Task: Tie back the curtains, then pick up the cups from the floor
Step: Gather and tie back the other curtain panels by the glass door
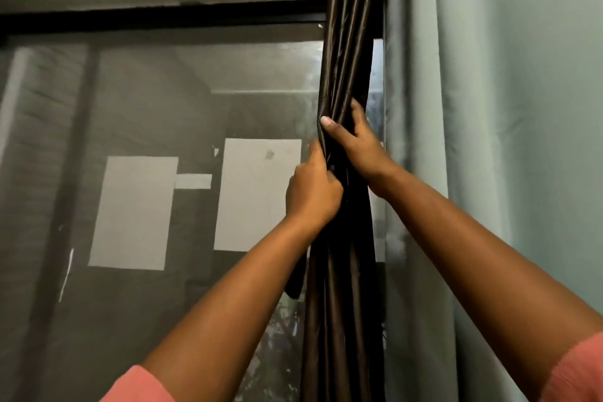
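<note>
The dark brown curtain [346, 59] hangs gathered, long axis vertical, right of the window screen [146, 140] and left of the grey-green curtain [489, 108]. My left hand [311, 192] grips it below; my right hand [354, 140] clasps it just above.

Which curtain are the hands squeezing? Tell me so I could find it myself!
Look at the big window with the dark frame. At its right edge hangs the dark brown curtain, shiny and bunched into a narrow rope of folds, with the left hand and right hand gripping it. Its neighbour, the pale grey-green curtain, hangs wide, matte and untouched.
</note>
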